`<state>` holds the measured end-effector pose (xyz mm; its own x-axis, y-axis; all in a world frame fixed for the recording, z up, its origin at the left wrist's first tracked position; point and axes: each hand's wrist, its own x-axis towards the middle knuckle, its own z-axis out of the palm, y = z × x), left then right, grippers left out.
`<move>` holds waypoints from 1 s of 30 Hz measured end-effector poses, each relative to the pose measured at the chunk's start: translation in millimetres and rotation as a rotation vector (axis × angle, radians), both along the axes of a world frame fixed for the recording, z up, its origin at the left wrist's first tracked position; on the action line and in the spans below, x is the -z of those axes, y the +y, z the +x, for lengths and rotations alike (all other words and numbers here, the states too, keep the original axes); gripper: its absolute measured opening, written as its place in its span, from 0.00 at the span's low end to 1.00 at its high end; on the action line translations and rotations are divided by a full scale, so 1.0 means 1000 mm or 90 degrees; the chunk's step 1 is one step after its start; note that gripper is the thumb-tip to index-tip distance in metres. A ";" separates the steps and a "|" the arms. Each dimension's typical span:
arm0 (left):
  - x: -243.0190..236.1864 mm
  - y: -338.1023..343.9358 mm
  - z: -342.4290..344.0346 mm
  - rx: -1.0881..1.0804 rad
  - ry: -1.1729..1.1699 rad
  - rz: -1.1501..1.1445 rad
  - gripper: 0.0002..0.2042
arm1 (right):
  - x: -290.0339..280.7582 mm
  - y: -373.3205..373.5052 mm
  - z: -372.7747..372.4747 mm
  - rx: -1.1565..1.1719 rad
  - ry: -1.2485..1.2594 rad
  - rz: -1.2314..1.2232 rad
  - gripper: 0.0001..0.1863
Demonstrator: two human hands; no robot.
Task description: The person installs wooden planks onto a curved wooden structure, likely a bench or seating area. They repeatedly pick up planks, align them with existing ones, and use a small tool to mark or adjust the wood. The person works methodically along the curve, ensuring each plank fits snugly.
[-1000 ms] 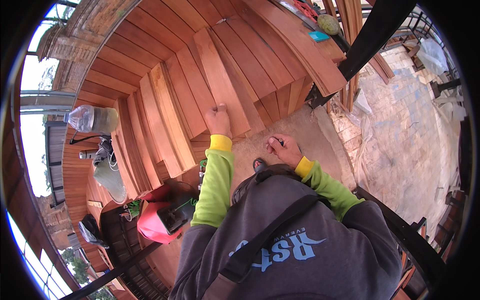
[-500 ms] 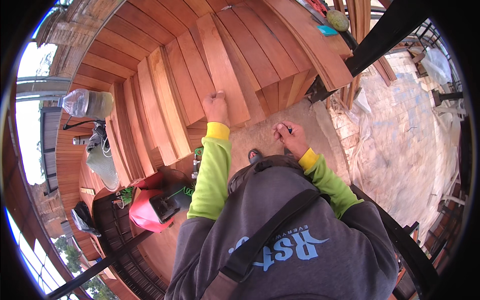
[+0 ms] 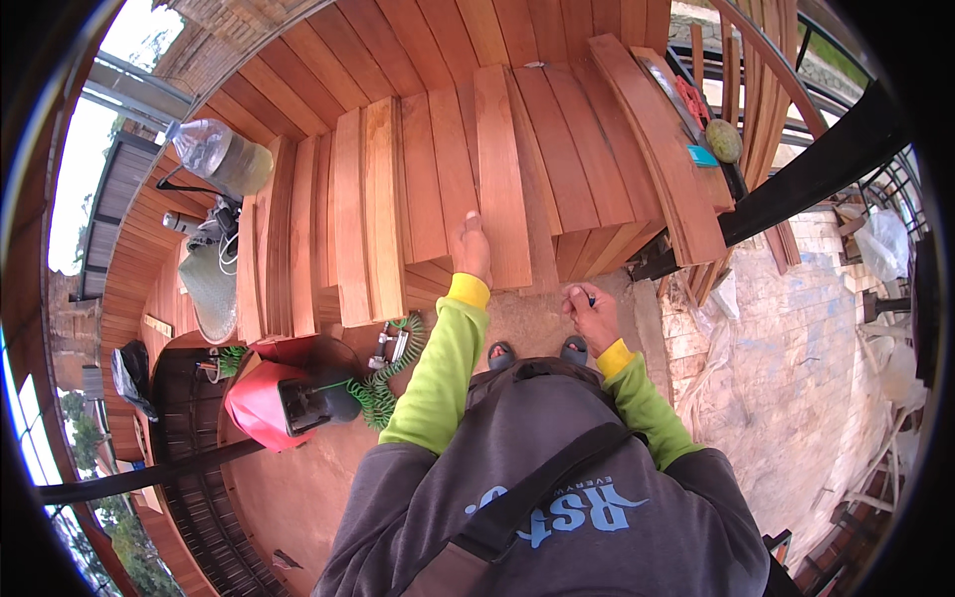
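Note:
My left hand [image 3: 472,251] lies against the left edge of a loose reddish wooden plank [image 3: 501,169], one finger stretched up along the wood. Its other fingers are partly hidden. That plank rests across a curved wooden bench [image 3: 577,149] with its near end sticking out over the front. Off the bench's front, my right hand [image 3: 594,316] is closed on a small dark pen-like thing [image 3: 591,299]; only its end shows between the fingers. Left of my left hand, more loose planks [image 3: 353,219] lie over the bench.
A plastic bottle [image 3: 224,157] stands at the bench's left, above a grey bag [image 3: 211,284]. Below are a red-and-black machine [image 3: 274,403] and a green coiled hose [image 3: 378,398]. At right lie a red-handled tool [image 3: 689,99], a green oval fruit [image 3: 724,141] and a black beam [image 3: 796,164].
My view has shifted left, so the bench appears further right. My left hand has slid nearer along the plank's edge, from a fist to a stretched finger. My right hand still grips its small thing.

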<state>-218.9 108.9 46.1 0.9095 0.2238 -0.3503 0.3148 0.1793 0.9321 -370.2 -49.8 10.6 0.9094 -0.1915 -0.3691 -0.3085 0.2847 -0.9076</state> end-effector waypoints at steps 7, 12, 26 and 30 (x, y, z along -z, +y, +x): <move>0.017 0.008 0.000 -0.028 0.019 0.017 0.19 | 0.017 -0.004 0.007 0.045 0.010 -0.053 0.11; -0.007 0.001 -0.006 0.050 0.042 0.075 0.23 | 0.039 -0.001 0.021 0.072 0.009 -0.232 0.15; 0.034 0.019 -0.011 0.059 -0.051 0.189 0.16 | 0.047 0.032 0.083 0.054 -0.006 -0.507 0.27; 0.034 0.039 -0.017 0.037 -0.107 0.290 0.16 | 0.046 0.027 0.076 0.085 -0.050 -0.491 0.26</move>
